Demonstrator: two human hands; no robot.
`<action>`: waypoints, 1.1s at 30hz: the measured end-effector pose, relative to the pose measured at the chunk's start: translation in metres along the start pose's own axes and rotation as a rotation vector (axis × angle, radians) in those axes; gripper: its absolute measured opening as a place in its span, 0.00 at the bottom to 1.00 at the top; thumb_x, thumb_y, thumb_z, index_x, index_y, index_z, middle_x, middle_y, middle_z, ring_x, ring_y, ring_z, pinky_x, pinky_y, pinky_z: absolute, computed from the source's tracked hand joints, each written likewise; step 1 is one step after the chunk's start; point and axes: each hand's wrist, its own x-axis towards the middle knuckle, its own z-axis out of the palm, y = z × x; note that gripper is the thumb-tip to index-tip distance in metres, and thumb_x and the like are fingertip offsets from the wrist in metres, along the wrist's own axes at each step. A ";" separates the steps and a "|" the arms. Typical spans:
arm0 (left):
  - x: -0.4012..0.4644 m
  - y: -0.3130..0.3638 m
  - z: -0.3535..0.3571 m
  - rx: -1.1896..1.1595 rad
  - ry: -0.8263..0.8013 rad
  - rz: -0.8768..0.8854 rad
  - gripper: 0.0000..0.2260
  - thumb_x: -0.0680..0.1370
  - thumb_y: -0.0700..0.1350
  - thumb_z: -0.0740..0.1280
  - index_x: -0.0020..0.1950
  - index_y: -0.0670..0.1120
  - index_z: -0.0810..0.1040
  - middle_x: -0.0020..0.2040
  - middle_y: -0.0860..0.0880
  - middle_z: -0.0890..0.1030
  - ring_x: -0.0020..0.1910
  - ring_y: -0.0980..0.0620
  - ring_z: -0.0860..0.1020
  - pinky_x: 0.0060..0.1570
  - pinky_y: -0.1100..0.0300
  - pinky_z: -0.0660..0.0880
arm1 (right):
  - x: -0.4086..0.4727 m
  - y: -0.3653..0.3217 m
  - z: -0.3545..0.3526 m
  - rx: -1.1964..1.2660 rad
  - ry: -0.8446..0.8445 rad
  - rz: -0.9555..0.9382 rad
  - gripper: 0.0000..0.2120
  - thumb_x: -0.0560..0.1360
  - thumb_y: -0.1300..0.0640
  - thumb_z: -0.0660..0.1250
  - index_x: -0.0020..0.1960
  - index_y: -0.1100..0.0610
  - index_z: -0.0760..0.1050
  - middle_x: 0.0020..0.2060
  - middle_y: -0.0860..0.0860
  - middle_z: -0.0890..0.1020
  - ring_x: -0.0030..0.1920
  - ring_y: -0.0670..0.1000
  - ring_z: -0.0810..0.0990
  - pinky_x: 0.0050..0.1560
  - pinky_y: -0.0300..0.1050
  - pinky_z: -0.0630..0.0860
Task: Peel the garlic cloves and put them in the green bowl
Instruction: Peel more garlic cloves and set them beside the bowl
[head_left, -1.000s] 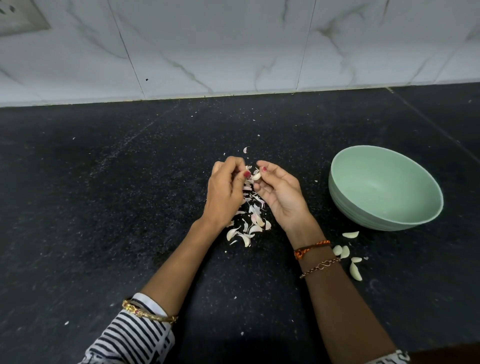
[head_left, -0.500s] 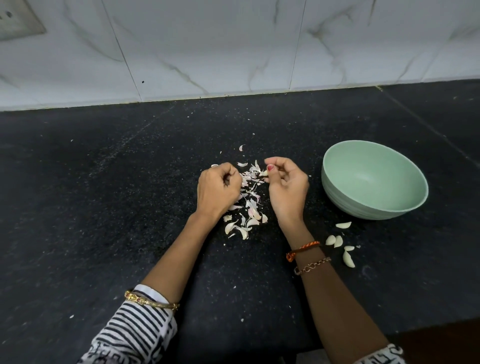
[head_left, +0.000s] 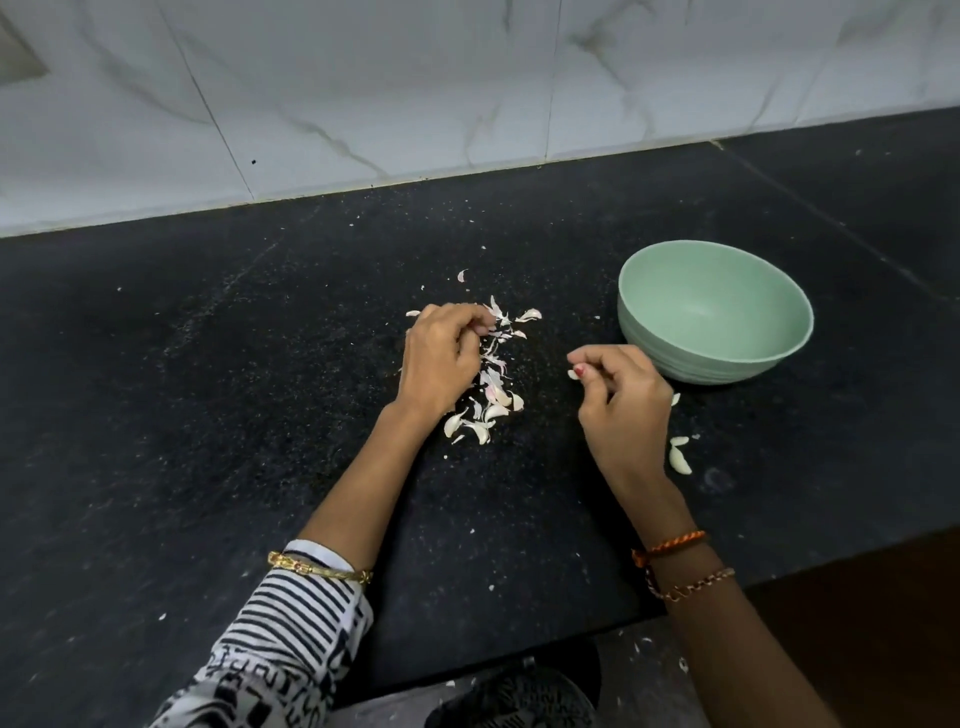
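My right hand (head_left: 621, 405) pinches a small pale garlic clove (head_left: 573, 374) between thumb and fingertip, a little left of the green bowl (head_left: 644, 332). The bowl stands upright on the black counter, and nothing shows in the part of its inside that I can see. My left hand (head_left: 441, 358) hovers with curled fingers over a pile of garlic skins (head_left: 493, 400); its fingertips are at the pile's far end, and I see nothing clearly held in them. A few whitish garlic cloves (head_left: 679, 460) lie on the counter just right of my right wrist.
The black stone counter (head_left: 234, 389) runs back to a white marble-tiled wall (head_left: 415, 93). Its front edge (head_left: 779, 577) steps back at the lower right. Tiny skin flakes are scattered across the counter, and a few lie on the floor below.
My hands have moved apart. The right hand carried the clove right, towards the bowl, while the left hand stayed over the skin pile.
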 end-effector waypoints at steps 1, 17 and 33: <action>0.000 0.001 0.000 -0.013 -0.011 -0.013 0.11 0.70 0.34 0.60 0.43 0.40 0.82 0.39 0.50 0.81 0.41 0.56 0.72 0.43 0.69 0.66 | -0.003 0.002 -0.007 -0.034 0.012 0.002 0.09 0.69 0.70 0.62 0.42 0.63 0.80 0.39 0.55 0.80 0.38 0.47 0.75 0.41 0.27 0.68; -0.011 0.006 -0.002 -0.115 -0.069 -0.106 0.12 0.70 0.41 0.60 0.44 0.45 0.84 0.34 0.47 0.82 0.32 0.53 0.73 0.36 0.62 0.69 | -0.036 0.008 -0.064 -0.267 0.208 0.152 0.09 0.69 0.69 0.67 0.45 0.60 0.82 0.39 0.54 0.84 0.44 0.53 0.80 0.46 0.33 0.67; -0.007 0.001 -0.022 -0.148 0.004 -0.196 0.14 0.70 0.29 0.59 0.45 0.40 0.82 0.43 0.46 0.81 0.37 0.58 0.76 0.43 0.63 0.75 | 0.006 -0.034 0.006 -0.298 -0.581 -0.060 0.19 0.73 0.64 0.61 0.62 0.51 0.74 0.61 0.48 0.75 0.62 0.50 0.66 0.65 0.43 0.62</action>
